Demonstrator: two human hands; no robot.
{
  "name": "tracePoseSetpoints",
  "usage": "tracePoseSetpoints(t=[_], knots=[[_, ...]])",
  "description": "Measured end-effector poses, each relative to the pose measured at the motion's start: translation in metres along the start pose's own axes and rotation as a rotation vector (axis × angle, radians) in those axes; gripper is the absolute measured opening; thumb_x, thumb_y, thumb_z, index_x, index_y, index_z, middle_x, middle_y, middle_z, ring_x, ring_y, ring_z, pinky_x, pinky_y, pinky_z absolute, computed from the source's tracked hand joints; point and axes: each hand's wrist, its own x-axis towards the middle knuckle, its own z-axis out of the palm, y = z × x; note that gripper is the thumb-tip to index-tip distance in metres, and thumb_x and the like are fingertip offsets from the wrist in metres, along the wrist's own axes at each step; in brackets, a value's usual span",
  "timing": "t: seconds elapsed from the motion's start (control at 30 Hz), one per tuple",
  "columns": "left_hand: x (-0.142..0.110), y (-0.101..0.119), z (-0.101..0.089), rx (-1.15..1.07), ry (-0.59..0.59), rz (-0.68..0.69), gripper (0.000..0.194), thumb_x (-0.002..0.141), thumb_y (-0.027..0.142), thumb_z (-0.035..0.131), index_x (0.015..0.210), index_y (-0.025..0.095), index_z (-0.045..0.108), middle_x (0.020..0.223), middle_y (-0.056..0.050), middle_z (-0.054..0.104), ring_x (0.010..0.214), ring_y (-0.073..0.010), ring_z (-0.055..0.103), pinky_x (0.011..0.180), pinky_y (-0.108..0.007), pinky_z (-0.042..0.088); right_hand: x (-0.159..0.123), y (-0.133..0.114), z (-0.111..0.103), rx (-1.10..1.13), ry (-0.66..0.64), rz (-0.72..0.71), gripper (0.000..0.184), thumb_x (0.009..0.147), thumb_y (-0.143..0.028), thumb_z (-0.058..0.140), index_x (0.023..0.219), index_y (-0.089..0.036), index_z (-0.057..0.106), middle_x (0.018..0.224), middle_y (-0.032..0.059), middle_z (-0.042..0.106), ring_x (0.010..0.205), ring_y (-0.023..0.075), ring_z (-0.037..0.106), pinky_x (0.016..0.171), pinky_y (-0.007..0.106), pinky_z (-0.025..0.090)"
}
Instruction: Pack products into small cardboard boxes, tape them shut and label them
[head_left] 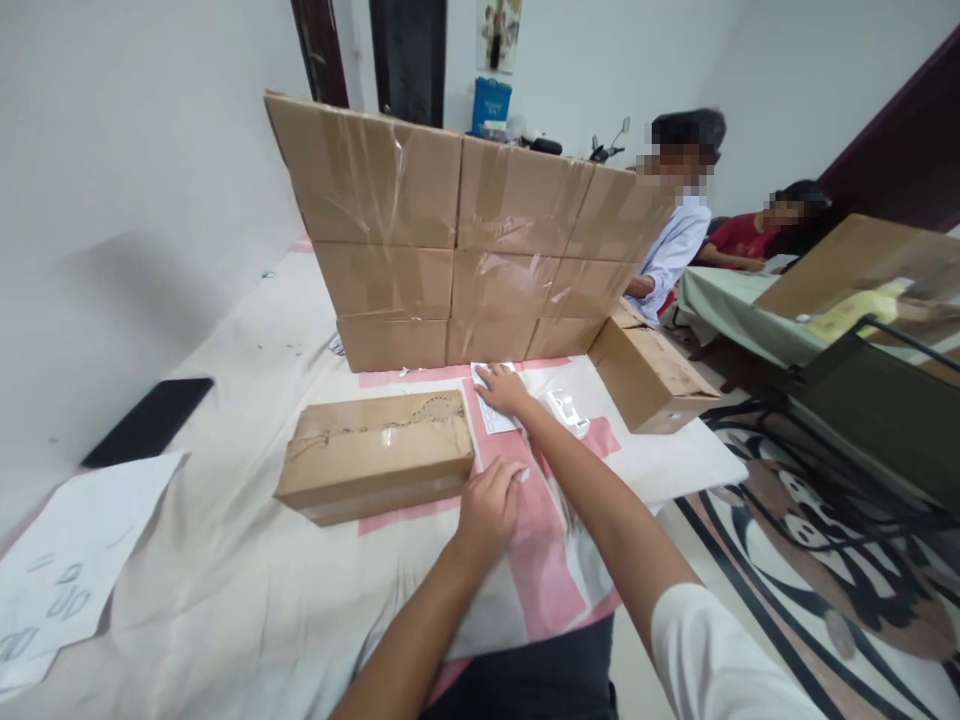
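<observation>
My left hand [489, 508] is curled shut on a small white bit near the right end of a flat brown cardboard parcel [379, 455] lying on the table. My right hand [501, 389] reaches farther forward, fingers flat and spread on a white paper slip [493, 411] in front of the box wall. A small white plastic piece [568, 411] lies just right of my right forearm.
A wall of taped cardboard boxes [465, 240] stands across the table's back. Another carton [649, 375] lies at the right corner. A black phone [150, 420] and a white sheet [67, 560] lie at left. Two people [679, 235] sit beyond, right. A dark chair [870, 420] stands right.
</observation>
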Motion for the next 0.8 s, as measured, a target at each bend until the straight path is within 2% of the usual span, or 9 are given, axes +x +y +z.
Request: tracePoseSetpoints(t=[0.2,0.53,0.7,0.8], knots=[[0.001,0.009,-0.003,-0.080,-0.030,0.031,0.026,0.103,0.019,0.038,0.104,0.019,0.064,0.086,-0.005,0.069,0.077,-0.0161,0.065,0.071,-0.029,0.050,0.004,0.000,-0.003,-0.028,-0.021,0.004,0.051,0.103,-0.054,0.039,0.145,-0.028,0.051,0.145,0.0131,0.050,0.132,0.0340,0.045,0.105,0.050,0.040],[0.002,0.012,-0.010,-0.184,-0.027,-0.017,0.024,0.102,0.017,0.039,0.104,0.022,0.062,0.082,-0.005,0.070,0.072,-0.0166,0.065,0.064,-0.030,0.051,0.015,-0.003,0.001,-0.064,-0.003,0.052,0.057,0.102,-0.059,0.039,0.148,-0.028,0.048,0.145,0.0146,0.048,0.132,0.0352,0.041,0.104,0.051,0.039],[0.003,0.015,-0.011,-0.221,-0.029,0.016,0.022,0.101,0.016,0.041,0.103,0.023,0.062,0.080,-0.005,0.070,0.073,-0.0176,0.067,0.065,-0.030,0.053,0.011,-0.003,0.011,0.017,0.131,0.039,0.052,0.103,-0.048,0.043,0.146,-0.020,0.052,0.139,0.0166,0.053,0.128,0.0307,0.047,0.108,0.044,0.037],[0.000,0.014,-0.011,-0.194,-0.029,0.024,0.024,0.101,0.016,0.040,0.103,0.024,0.062,0.080,-0.005,0.071,0.073,-0.0180,0.069,0.064,-0.029,0.054,0.006,-0.004,0.021,0.054,0.165,0.051,0.052,0.103,-0.043,0.046,0.143,-0.012,0.055,0.139,0.0196,0.056,0.130,0.0304,0.047,0.112,0.042,0.035]])
